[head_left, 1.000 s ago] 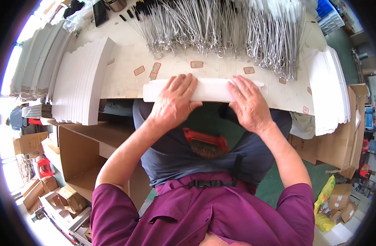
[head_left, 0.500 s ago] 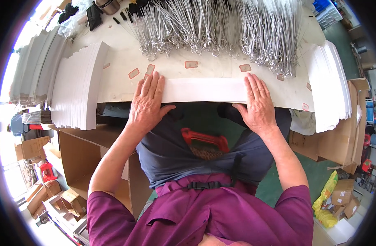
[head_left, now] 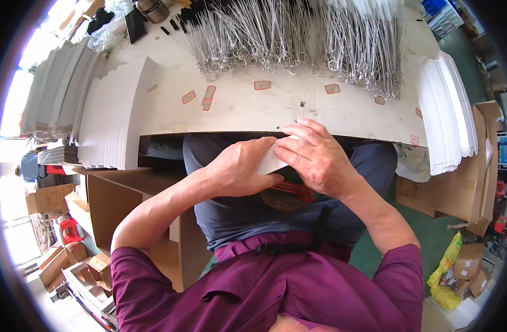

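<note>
Just off the table's front edge, both my hands grip one end of a long white paper box [head_left: 271, 161]. My left hand [head_left: 243, 166] wraps it from the left, thumb along the near side. My right hand [head_left: 318, 161] closes over it from the right, fingers bent across the top. Only a small white patch shows between the hands; the rest of the box is hidden by them or foreshortened.
On the table [head_left: 237, 119], long wire brushes with ring ends [head_left: 264, 44] lie heaped at the back. White flat boxes are stacked at left [head_left: 112, 113] and right [head_left: 444, 110]. An open cardboard carton [head_left: 120, 216] stands below left; a metal cup [head_left: 152, 10] sits far left.
The white box has left the table edge, where it lay flat under my spread hands. Both hands have come together nearer my body and closed on one end of it.
</note>
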### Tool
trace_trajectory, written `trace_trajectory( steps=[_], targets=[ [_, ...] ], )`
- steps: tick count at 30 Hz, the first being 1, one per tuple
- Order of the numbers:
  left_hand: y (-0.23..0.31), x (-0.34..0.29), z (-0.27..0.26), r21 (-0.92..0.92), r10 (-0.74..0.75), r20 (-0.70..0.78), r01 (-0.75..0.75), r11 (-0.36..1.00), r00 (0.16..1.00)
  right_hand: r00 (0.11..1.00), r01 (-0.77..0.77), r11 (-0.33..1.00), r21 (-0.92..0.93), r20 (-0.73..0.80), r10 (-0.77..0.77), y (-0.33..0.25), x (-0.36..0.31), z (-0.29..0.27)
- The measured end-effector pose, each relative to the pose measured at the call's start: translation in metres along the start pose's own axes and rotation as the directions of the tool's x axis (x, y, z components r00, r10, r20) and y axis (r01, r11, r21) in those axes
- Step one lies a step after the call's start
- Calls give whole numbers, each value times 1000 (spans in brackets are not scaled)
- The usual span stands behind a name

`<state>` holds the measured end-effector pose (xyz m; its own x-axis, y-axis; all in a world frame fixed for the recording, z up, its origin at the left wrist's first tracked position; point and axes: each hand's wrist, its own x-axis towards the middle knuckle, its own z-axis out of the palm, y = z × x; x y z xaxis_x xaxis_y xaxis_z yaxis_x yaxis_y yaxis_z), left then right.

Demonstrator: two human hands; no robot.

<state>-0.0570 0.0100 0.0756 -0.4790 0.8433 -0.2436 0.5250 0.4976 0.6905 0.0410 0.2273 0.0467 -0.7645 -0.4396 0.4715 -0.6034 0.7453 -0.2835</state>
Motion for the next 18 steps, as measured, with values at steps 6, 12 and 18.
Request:
trace_trajectory(
  steps=[6,12,18],
  targets=[
    [-14,-21,17,-88,-218,-140,207,974,966,925,-251,966,54,-281,256,-15,-15,13],
    [-12,-29,44,-146,-169,-255,135,980,952,856,-340,917,207,-336,393,-33,-25,42],
    [-15,-24,57,-153,-158,-229,125,980,960,759,-459,595,660,-56,648,-48,-27,49]
  ],
)
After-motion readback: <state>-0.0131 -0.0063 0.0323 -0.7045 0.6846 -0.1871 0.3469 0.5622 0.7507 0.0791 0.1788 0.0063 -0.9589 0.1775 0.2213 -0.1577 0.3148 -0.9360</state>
